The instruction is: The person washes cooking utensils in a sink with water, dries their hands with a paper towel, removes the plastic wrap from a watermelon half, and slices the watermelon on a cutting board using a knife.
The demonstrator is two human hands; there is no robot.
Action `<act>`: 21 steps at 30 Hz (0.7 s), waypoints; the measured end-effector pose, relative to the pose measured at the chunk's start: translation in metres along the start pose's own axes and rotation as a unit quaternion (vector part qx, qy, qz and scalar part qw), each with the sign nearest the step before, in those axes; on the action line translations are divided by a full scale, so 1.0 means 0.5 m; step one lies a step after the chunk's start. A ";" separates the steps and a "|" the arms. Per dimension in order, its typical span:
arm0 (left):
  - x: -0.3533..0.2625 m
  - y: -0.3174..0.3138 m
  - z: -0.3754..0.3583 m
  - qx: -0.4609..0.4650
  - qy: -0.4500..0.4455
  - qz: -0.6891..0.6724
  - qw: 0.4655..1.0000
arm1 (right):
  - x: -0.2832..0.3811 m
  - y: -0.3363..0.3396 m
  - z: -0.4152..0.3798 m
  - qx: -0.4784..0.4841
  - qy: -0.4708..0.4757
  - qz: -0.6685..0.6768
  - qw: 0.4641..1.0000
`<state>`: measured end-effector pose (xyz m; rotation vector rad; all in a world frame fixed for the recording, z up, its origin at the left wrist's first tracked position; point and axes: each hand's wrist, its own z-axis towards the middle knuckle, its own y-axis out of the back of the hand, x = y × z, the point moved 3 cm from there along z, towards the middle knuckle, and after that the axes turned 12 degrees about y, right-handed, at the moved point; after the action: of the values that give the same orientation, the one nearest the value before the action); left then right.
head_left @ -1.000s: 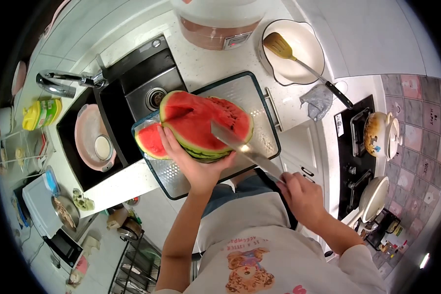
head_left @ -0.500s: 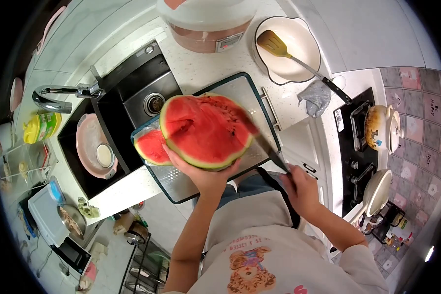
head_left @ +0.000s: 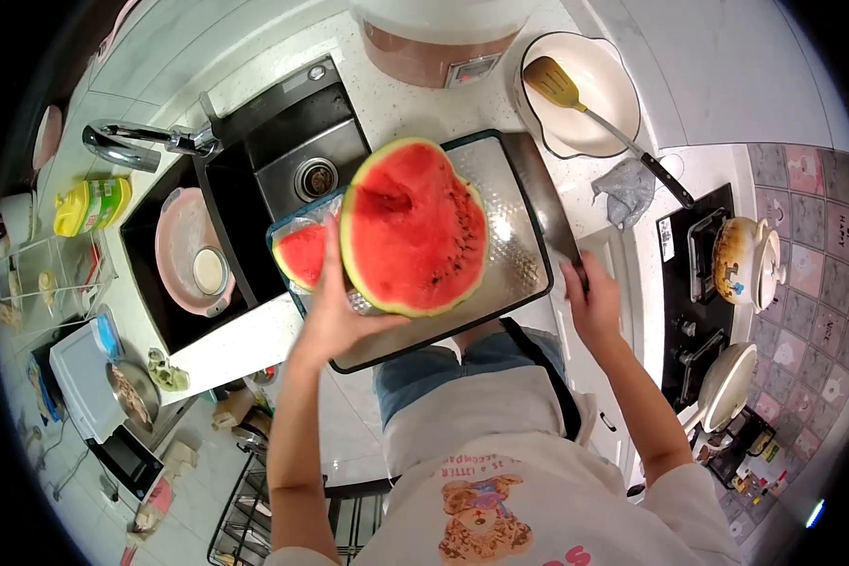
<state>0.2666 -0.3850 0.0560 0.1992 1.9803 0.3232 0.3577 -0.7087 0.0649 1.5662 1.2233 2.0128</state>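
A large cut watermelon (head_left: pixel 415 231) sits on the shallow metal tray (head_left: pixel 509 226), its red flesh facing up and a dark hollow near its upper left. My left hand (head_left: pixel 335 316) cups the rind at its lower left, thumb under the near edge and fingers up along the side. A smaller watermelon piece (head_left: pixel 300 257) lies left of it, on what looks like clear plastic wrap, partly behind my fingers. In my right hand (head_left: pixel 594 302) is a wide-bladed kitchen knife (head_left: pixel 542 193), held by the handle. Its blade points away from me along the tray's right edge, apart from the melon.
A black double sink (head_left: pixel 274 123) with a pink basin (head_left: pixel 184 236) lies to the left. Behind the tray stands a rice cooker (head_left: pixel 434 47). A white pan (head_left: pixel 580 104) with a spatula (head_left: pixel 552 83) and a grey cloth (head_left: pixel 625 191) are at the right, beside the stove (head_left: pixel 693 311).
The watermelon has turned and come down onto the tray. My left hand has shifted from beneath it to its left side. The knife has swung off the melon to the right.
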 end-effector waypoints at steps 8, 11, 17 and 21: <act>0.071 0.028 0.022 0.070 0.141 -0.309 0.938 | -0.011 -0.157 0.218 -0.066 0.145 0.057 0.986; 0.088 0.022 0.022 0.055 0.132 -0.356 0.924 | -0.007 -0.208 0.245 -0.029 0.087 0.139 0.986; 0.095 -0.014 0.050 0.004 0.020 -0.372 0.928 | 0.018 -0.228 0.247 -0.006 0.062 0.188 0.980; 0.106 -0.041 0.039 -0.078 0.012 -0.349 0.934 | 0.015 -0.222 0.221 0.011 0.031 0.188 0.982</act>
<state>0.2625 -0.3867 -0.0038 -0.6053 1.9012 0.0157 0.4273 -0.5909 -0.0121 1.8726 1.0332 2.2967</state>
